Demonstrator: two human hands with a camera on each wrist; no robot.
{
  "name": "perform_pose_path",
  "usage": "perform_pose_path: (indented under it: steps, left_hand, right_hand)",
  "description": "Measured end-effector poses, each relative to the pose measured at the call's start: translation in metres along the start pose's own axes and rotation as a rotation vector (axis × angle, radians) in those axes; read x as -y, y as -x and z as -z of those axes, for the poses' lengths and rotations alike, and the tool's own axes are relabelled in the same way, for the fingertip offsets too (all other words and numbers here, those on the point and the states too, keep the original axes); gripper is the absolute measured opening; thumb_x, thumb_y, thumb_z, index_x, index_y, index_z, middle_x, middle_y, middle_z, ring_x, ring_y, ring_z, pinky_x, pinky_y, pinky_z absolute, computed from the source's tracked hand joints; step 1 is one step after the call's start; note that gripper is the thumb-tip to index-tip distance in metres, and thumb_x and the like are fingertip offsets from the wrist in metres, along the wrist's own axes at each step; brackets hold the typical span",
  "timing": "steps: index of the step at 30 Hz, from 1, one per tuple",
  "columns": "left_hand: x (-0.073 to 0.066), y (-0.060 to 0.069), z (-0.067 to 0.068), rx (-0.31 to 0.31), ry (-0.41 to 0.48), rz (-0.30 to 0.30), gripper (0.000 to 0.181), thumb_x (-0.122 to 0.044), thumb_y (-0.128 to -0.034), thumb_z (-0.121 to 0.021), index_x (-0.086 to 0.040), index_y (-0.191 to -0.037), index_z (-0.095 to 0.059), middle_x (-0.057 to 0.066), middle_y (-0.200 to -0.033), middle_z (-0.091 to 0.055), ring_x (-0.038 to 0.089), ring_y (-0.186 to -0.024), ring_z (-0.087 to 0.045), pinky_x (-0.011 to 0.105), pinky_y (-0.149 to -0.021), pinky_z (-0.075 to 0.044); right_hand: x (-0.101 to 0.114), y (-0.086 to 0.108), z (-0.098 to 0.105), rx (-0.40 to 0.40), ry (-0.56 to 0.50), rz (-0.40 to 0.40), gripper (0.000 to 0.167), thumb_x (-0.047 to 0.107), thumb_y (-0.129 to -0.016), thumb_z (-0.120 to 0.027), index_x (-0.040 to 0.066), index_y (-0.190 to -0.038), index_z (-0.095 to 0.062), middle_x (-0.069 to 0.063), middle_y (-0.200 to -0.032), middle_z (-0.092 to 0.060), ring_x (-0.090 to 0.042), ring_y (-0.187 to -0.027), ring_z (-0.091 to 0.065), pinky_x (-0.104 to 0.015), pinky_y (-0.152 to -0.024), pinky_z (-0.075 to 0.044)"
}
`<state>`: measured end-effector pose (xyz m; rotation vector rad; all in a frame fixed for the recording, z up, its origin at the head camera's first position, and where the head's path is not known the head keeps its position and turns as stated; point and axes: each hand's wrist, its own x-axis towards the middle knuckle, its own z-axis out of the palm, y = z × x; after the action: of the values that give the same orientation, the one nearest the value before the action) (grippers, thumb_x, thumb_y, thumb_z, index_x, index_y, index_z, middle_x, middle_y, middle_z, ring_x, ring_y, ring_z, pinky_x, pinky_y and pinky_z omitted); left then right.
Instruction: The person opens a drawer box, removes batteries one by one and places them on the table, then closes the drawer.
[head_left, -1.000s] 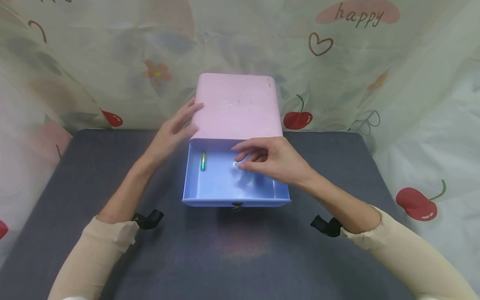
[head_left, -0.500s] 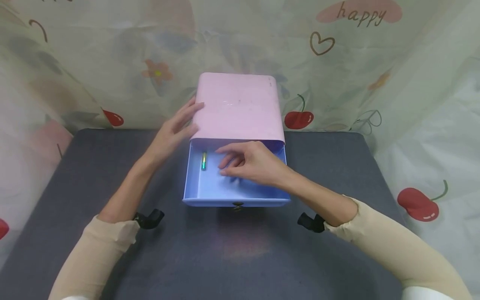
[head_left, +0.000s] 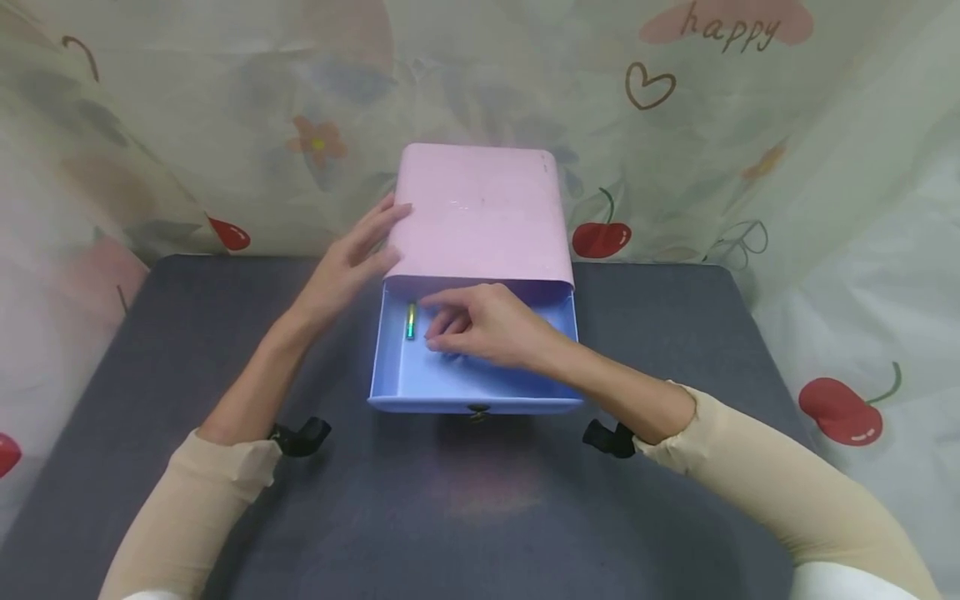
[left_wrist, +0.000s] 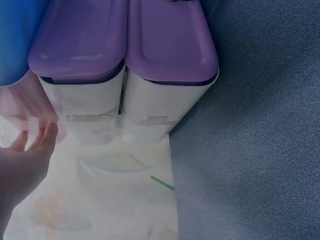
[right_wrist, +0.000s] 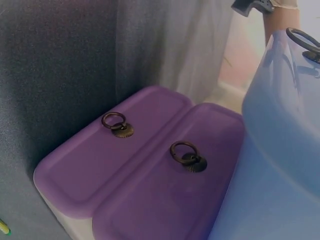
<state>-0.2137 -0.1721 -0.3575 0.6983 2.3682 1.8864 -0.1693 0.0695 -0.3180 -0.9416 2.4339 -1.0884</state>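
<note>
A pink-topped drawer cabinet [head_left: 480, 212] stands on the table, its blue top drawer [head_left: 472, 406] pulled out. Along the drawer's left side lies a small green and gold battery [head_left: 411, 321]. My right hand [head_left: 487, 325] is inside the drawer, just right of the battery, with bent fingers and the thumb apart from the index finger. Nothing shows between them. My left hand [head_left: 356, 254] rests against the cabinet's upper left edge, fingers extended. The left wrist view shows that hand [left_wrist: 27, 165] at the cabinet's pale pink side.
Purple drawers [right_wrist: 100, 160] with metal ring pulls [right_wrist: 184, 151] sit below the blue one. A small yellow-green object [right_wrist: 4, 227] lies at the right wrist view's lower left edge. The dark grey table [head_left: 480, 500] ends at a printed curtain [head_left: 247, 125].
My right hand has moved left inside the drawer, towards the battery. My left hand stays on the cabinet, and the battery has not moved.
</note>
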Motion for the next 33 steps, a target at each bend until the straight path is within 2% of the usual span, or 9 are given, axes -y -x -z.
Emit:
perform_pose_path:
  steps: [8,15,23,33]
  left_hand:
    - [-0.002,0.001,0.0,-0.014,-0.003,0.01,0.053,-0.021,-0.1003,-0.058,-0.023,-0.152,-0.044,-0.011,-0.163,-0.02,0.013,-0.15,-0.018,0.054,-0.119,-0.017]
    - [0.0,-0.001,-0.001,-0.014,0.021,-0.002,0.052,-0.02,-0.1003,-0.058,-0.022,-0.151,-0.045,-0.01,-0.163,-0.021,0.015,-0.15,-0.019,0.057,-0.119,-0.017]
    - [-0.001,0.001,-0.001,-0.009,0.002,0.004,0.052,-0.02,-0.1009,-0.057,-0.023,-0.151,-0.044,-0.013,-0.163,-0.021,0.013,-0.149,-0.019,0.052,-0.119,-0.019]
    - [0.002,-0.001,-0.002,-0.009,0.031,-0.009,0.053,-0.017,-0.1003,-0.057,-0.02,-0.151,-0.044,-0.009,-0.163,-0.021,0.015,-0.15,-0.019,0.055,-0.119,-0.017]
  right_hand:
    - [0.003,-0.006,-0.004,-0.005,0.021,-0.019,0.052,0.014,-0.086,-0.079,0.005,-0.134,-0.06,0.005,-0.091,-0.073,-0.004,-0.078,-0.068,-0.022,-0.073,-0.053]
    - [0.003,-0.009,-0.005,0.013,0.052,-0.045,0.047,0.016,-0.086,-0.078,0.006,-0.13,-0.064,0.006,-0.086,-0.071,-0.004,-0.077,-0.068,-0.021,-0.072,-0.053]
    - [0.001,-0.009,-0.006,0.013,0.061,0.007,0.044,0.015,-0.084,-0.079,0.003,-0.124,-0.066,0.006,-0.081,-0.07,-0.004,-0.074,-0.066,-0.021,-0.073,-0.052]
    - [0.003,-0.014,-0.011,0.021,0.188,0.043,0.047,0.024,-0.08,-0.084,0.009,-0.121,-0.068,0.012,-0.077,-0.066,-0.003,-0.067,-0.059,-0.02,-0.071,-0.049]
